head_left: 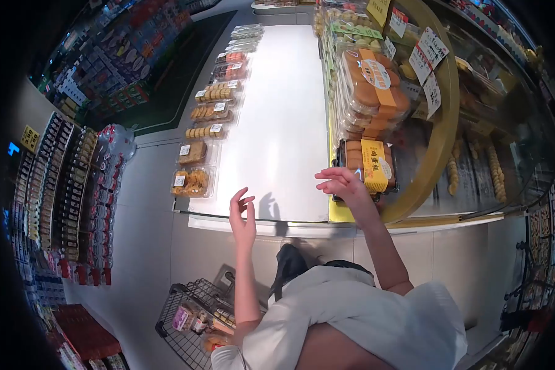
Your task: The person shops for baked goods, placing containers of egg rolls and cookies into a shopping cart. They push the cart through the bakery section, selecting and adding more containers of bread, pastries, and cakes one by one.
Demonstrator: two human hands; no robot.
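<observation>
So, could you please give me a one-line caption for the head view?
Both hands, left and right, hover open over a white shop counter, the right beside a clear box of pastries.

From here I cannot read the print on the yellow label of the pastry box (369, 165) by my right hand (345, 185); the fingers cover its near corner. The price tags (427, 58) above stay illegible. The shopping cart (194, 317) is cut by the lower edge, its packets too small to identify.

Shop aisle: grey floor (148, 203), stocked shelves (68, 197), white counter (283, 123).
</observation>
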